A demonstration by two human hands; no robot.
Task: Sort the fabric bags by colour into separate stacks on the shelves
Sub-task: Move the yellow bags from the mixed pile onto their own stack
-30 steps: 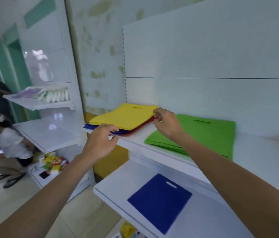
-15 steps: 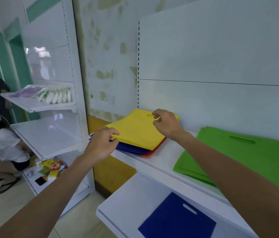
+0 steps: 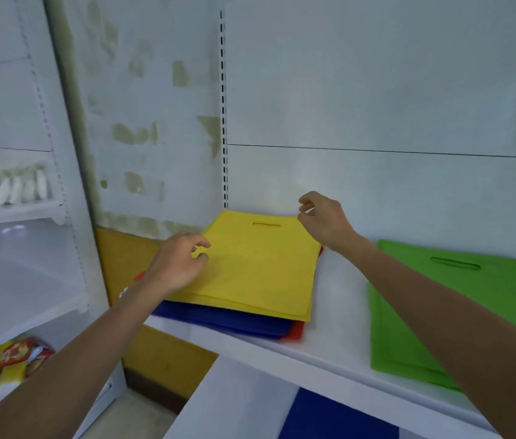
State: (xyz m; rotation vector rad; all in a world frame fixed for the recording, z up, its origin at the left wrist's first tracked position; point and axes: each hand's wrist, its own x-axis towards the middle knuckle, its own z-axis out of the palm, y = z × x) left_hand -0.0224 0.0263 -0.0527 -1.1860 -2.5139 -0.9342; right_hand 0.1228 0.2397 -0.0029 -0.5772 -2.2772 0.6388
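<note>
Step in hand: taking the yellow bag off the mixed pile at the left end of the upper shelf, where it lies flat over blue bags and a red bag. The left hand rests on its left edge, fingers loosely curled, no fabric visibly pinched. The right hand is curled at the back right corner; whether it has the corner cannot be told. The green stack lies well apart to the right. Next move, in my judgement: secure both sides and lift the yellow bag alone. Half a second ago the right hand covered the handle slot, which is now exposed.
</note>
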